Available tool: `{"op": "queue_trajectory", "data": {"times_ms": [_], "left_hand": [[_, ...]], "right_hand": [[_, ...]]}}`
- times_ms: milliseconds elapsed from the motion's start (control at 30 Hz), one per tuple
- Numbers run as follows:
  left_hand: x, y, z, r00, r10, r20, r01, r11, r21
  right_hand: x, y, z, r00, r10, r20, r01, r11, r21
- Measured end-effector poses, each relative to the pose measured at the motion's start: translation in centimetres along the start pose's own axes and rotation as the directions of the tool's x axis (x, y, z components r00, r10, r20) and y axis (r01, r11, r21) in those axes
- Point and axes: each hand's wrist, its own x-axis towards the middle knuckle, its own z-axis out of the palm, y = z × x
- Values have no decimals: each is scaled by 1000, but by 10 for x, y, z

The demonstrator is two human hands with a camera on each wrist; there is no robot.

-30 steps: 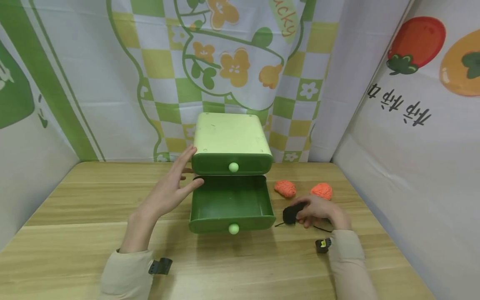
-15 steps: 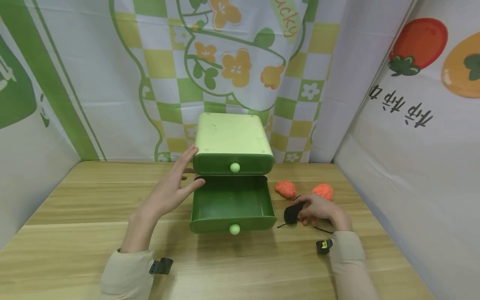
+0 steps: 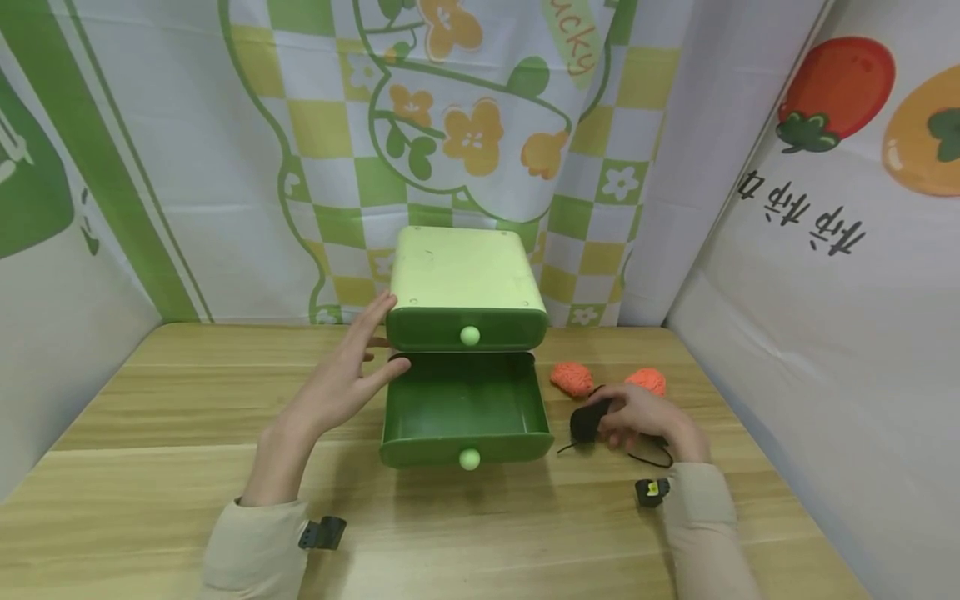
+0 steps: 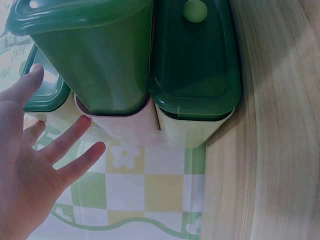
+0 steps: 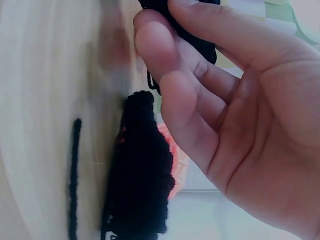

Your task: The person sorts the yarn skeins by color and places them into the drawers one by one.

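A small chest of drawers [image 3: 465, 268] with a pale green top stands at the table's middle. Its middle drawer [image 3: 467, 448] is pulled out and bare inside. My left hand [image 3: 330, 390] has its fingers spread, fingertips at the chest's left side and thumb by the pulled-out drawer's rim. To the right of that drawer, my right hand [image 3: 647, 417] pinches a small ball of black yarn [image 3: 587, 423] between thumb and fingers. A second ball of black yarn [image 5: 140, 170] lies on the table under this hand, mostly hidden in the head view.
Two balls of orange yarn, a left one [image 3: 572, 378] and a right one [image 3: 647, 381], lie behind the right hand. Loose black yarn ends trail on the wooden table [image 3: 480, 542]. The bottom drawer [image 4: 195, 55] is closed. A printed curtain [image 3: 330, 167] hangs behind.
My right hand has shifted very slightly rightward with the black yarn, uncovering more of the loose strand beside it. The left hand and drawers hold their places.
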Motion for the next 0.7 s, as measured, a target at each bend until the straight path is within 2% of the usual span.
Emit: {"op": "queue_trajectory", "data": {"times_ms": [133, 300, 700], "left_hand": [[0, 0, 0, 1000, -1, -4, 1, 1000, 0], [-1, 0, 1, 1000, -1, -3, 1, 1000, 0], [-1, 2, 0, 1000, 1, 10, -1, 1000, 4]], "right_hand": [[-1, -3, -2, 999, -40, -2, 40, 999, -32], [-2, -6, -3, 998, -55, -13, 54, 996, -69], [-1, -16, -5, 989, -124, -76, 119, 991, -61]]}}
